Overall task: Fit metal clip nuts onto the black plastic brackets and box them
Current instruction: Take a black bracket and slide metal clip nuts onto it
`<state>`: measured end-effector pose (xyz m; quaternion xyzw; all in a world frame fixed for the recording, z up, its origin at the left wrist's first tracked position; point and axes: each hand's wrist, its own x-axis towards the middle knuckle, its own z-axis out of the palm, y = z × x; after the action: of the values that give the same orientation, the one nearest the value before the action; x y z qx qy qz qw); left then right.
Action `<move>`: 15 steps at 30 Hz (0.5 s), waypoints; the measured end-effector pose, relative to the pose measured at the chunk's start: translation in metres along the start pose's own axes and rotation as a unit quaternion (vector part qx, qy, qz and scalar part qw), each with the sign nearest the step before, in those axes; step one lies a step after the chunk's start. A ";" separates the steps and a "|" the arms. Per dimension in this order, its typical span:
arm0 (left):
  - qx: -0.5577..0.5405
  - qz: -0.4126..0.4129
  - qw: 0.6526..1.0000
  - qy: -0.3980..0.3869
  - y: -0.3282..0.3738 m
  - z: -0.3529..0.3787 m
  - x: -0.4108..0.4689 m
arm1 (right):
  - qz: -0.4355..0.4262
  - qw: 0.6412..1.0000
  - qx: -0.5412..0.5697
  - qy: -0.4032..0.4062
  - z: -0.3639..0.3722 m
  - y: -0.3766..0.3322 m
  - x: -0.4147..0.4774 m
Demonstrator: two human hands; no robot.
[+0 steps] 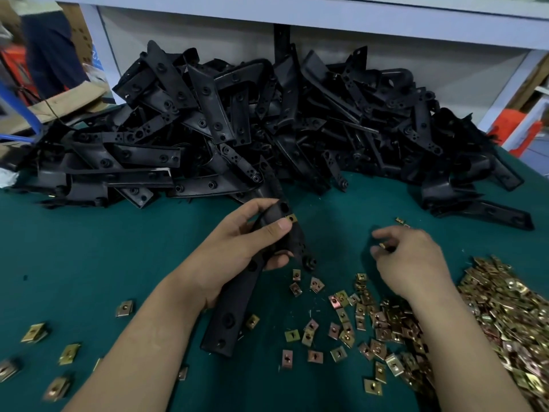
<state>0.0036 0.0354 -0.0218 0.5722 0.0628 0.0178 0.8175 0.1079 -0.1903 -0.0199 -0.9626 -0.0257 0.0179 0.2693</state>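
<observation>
Uncovered forearms point(154, 337) lead to left hand point(237, 245) and right hand point(413, 260), seemingly bare.

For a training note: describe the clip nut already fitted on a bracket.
In front of the heap of black brackets on the green table, the left hand grips one bracket. The fitted clip nut sits at that bracket's upper edge, beside the thumb tip. Unlike the loose nuts scattered on the table, it is clipped onto plastic.
</observation>
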 end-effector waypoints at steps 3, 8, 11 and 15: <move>0.019 0.003 1.000 -0.008 0.002 -0.001 0.000 | 0.002 1.000 0.029 0.011 -0.002 0.002 0.002; 0.053 0.015 0.998 -0.023 0.003 -0.001 -0.002 | -0.002 0.998 0.060 0.012 -0.001 0.002 0.003; 0.068 0.015 0.997 -0.028 0.003 -0.002 -0.002 | -0.019 0.997 0.079 0.019 0.001 -0.002 0.001; 0.092 0.017 0.995 -0.036 0.003 -0.004 -0.002 | -0.076 0.983 0.166 0.015 0.006 -0.013 -0.007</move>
<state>0.0015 0.0394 -0.0206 0.6464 0.0247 0.0054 0.7626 0.0999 -0.1766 -0.0177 -0.9001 -0.0914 -0.0131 0.4259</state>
